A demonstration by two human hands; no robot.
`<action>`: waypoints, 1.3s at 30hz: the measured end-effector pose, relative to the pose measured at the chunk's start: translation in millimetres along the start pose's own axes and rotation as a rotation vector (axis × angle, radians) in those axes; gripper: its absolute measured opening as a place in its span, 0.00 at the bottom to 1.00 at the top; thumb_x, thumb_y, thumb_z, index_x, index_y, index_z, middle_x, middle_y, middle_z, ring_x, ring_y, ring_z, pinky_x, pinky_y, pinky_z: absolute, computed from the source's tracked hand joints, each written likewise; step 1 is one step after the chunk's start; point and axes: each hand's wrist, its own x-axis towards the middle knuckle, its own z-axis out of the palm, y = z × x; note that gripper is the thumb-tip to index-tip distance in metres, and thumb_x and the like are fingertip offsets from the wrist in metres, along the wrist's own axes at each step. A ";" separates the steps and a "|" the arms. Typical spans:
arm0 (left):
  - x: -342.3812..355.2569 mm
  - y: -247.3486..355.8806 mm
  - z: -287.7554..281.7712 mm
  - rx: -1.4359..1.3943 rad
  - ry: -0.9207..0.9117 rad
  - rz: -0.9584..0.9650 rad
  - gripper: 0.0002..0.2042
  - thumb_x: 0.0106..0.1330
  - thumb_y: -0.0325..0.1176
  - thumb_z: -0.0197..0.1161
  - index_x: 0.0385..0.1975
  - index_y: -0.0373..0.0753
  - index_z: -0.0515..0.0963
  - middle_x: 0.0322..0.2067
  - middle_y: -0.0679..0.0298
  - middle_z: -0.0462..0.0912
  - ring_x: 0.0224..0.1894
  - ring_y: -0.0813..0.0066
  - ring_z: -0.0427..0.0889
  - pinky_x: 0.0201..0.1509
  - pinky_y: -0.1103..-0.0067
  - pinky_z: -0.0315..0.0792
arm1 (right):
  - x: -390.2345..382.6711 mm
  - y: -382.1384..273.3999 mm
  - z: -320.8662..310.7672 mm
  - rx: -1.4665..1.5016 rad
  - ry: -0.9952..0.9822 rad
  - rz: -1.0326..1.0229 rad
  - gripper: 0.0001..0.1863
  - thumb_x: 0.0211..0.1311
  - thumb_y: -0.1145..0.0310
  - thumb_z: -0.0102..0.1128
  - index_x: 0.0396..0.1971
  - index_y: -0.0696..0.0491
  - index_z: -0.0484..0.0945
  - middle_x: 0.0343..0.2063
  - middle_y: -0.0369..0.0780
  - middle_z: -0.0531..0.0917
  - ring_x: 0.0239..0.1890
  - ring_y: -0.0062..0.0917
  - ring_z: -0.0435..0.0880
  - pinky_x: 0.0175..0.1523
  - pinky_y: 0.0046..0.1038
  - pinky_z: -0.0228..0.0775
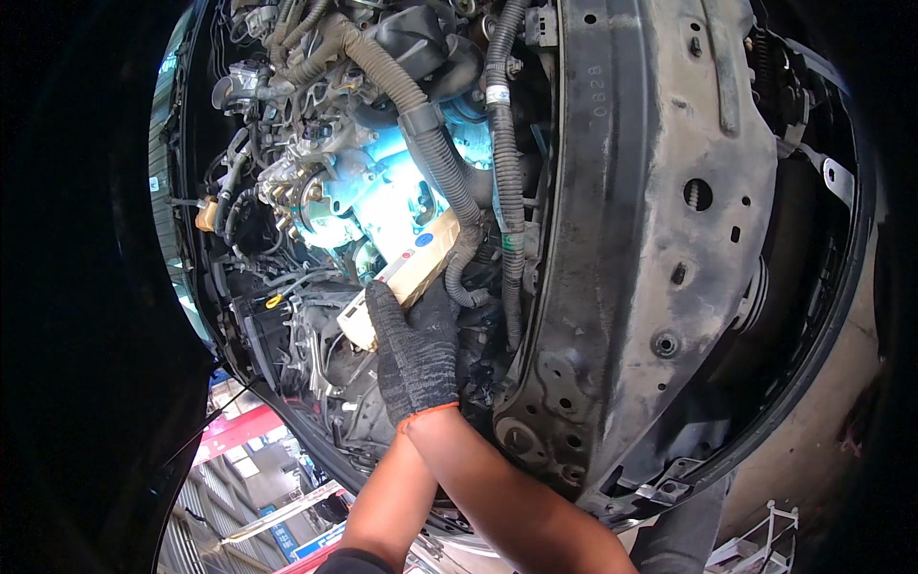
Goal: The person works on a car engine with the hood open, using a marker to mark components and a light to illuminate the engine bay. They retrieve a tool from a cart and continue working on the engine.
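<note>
My right hand (pixel 418 349), in a dark grey knit glove with an orange cuff, is closed around a cream-coloured, bar-shaped work light (pixel 406 273). The thumb lies along the light's near end, and a round blue mark shows toward its far end. Bright bluish-white light falls on the metal engine parts (pixel 335 191) just beyond it. My left forearm (pixel 394 507) passes under my right one, and my left hand is hidden behind the right wrist and glove. Ribbed grey hoses (pixel 445 158) run close by the light's far end.
To the right stretches a long dusty metal crossmember (pixel 641 239) with holes. A second ribbed hose (pixel 507 191) runs beside it. A yellow dipstick handle (pixel 274 301) sits at the left. Beyond the engine bay's edge, a white metal frame (pixel 770 536) stands at the lower right.
</note>
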 end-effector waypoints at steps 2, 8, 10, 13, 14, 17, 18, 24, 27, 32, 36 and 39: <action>1.2 3.7 -6.3 -0.242 -0.058 -0.076 0.33 0.79 0.46 0.62 0.80 0.39 0.65 0.75 0.49 0.75 0.77 0.53 0.72 0.79 0.59 0.69 | 2.3 2.3 -2.6 -0.045 0.018 -0.016 0.38 0.74 0.68 0.73 0.76 0.64 0.64 0.63 0.50 0.81 0.62 0.31 0.82 0.64 0.33 0.78; -4.6 -17.4 -13.3 -1.413 -0.390 -0.426 0.35 0.80 0.53 0.62 0.80 0.40 0.65 0.76 0.48 0.74 0.79 0.51 0.70 0.80 0.56 0.68 | 1.3 8.2 -4.3 -0.025 0.057 -0.015 0.47 0.72 0.67 0.76 0.81 0.66 0.58 0.70 0.55 0.78 0.71 0.37 0.78 0.74 0.37 0.73; -15.4 -9.1 -14.5 -1.461 -0.411 -0.476 0.36 0.81 0.55 0.62 0.80 0.41 0.64 0.76 0.48 0.74 0.80 0.50 0.70 0.80 0.55 0.67 | 1.1 6.0 -7.7 -0.423 0.076 -0.149 0.48 0.71 0.67 0.76 0.82 0.65 0.57 0.71 0.57 0.77 0.71 0.39 0.78 0.74 0.38 0.73; -45.1 28.1 -18.6 -0.707 -0.124 -0.310 0.32 0.83 0.46 0.63 0.80 0.36 0.66 0.76 0.48 0.75 0.77 0.54 0.74 0.80 0.63 0.69 | -6.7 4.1 -11.4 0.116 -0.010 0.127 0.50 0.71 0.68 0.75 0.84 0.62 0.54 0.69 0.54 0.78 0.67 0.39 0.80 0.71 0.37 0.76; -53.7 39.4 -19.6 -0.462 -0.021 -0.251 0.31 0.83 0.44 0.63 0.79 0.34 0.66 0.75 0.48 0.75 0.76 0.56 0.75 0.79 0.66 0.70 | -7.7 3.0 -15.0 -0.084 -0.026 0.097 0.47 0.72 0.68 0.73 0.83 0.63 0.57 0.67 0.54 0.79 0.65 0.36 0.81 0.67 0.36 0.79; -66.2 64.3 -26.0 -0.270 0.072 -0.237 0.31 0.85 0.46 0.63 0.78 0.31 0.68 0.72 0.50 0.79 0.72 0.60 0.79 0.77 0.69 0.72 | -14.5 7.4 -17.2 -0.080 -0.025 0.144 0.33 0.74 0.73 0.65 0.76 0.60 0.68 0.61 0.45 0.82 0.60 0.30 0.83 0.66 0.34 0.77; -68.3 66.4 -27.7 -0.308 0.051 -0.250 0.32 0.85 0.48 0.62 0.77 0.30 0.69 0.70 0.51 0.81 0.71 0.61 0.80 0.76 0.70 0.72 | -14.8 9.3 -18.1 -0.179 -0.015 0.142 0.34 0.73 0.74 0.65 0.76 0.59 0.67 0.61 0.45 0.81 0.60 0.30 0.82 0.67 0.33 0.76; -66.1 48.7 -42.8 0.386 0.244 -0.208 0.27 0.85 0.47 0.62 0.71 0.31 0.78 0.62 0.55 0.86 0.63 0.69 0.82 0.68 0.71 0.77 | -8.8 22.6 -22.2 -0.140 -0.022 0.071 0.31 0.74 0.76 0.64 0.74 0.57 0.69 0.59 0.45 0.83 0.57 0.30 0.84 0.61 0.32 0.80; -66.9 32.4 -52.4 0.480 0.262 -0.175 0.24 0.85 0.44 0.62 0.70 0.33 0.78 0.61 0.56 0.87 0.61 0.69 0.84 0.65 0.72 0.80 | -6.3 28.7 -26.1 -0.119 0.046 0.079 0.27 0.72 0.76 0.65 0.70 0.60 0.74 0.54 0.45 0.85 0.51 0.29 0.86 0.57 0.31 0.81; -67.4 6.4 -63.5 0.634 0.272 -0.132 0.22 0.87 0.41 0.58 0.71 0.35 0.78 0.63 0.56 0.85 0.62 0.67 0.84 0.65 0.71 0.80 | -3.2 33.6 -34.6 -0.402 0.170 -0.037 0.27 0.67 0.73 0.67 0.64 0.66 0.78 0.51 0.49 0.88 0.49 0.34 0.88 0.58 0.34 0.80; -65.5 17.3 -62.7 1.320 0.059 -0.168 0.22 0.88 0.40 0.56 0.73 0.35 0.76 0.63 0.58 0.85 0.62 0.68 0.84 0.67 0.72 0.79 | -2.7 35.1 -39.3 -0.611 0.178 -0.050 0.28 0.68 0.70 0.66 0.64 0.67 0.77 0.55 0.56 0.88 0.55 0.43 0.89 0.64 0.38 0.79; -60.5 21.7 -50.1 0.720 0.233 -0.264 0.23 0.88 0.41 0.57 0.75 0.35 0.74 0.65 0.56 0.84 0.63 0.66 0.83 0.69 0.70 0.78 | -3.3 41.1 -36.5 -0.722 0.195 -0.096 0.27 0.70 0.68 0.66 0.65 0.65 0.77 0.56 0.58 0.87 0.58 0.50 0.88 0.65 0.41 0.78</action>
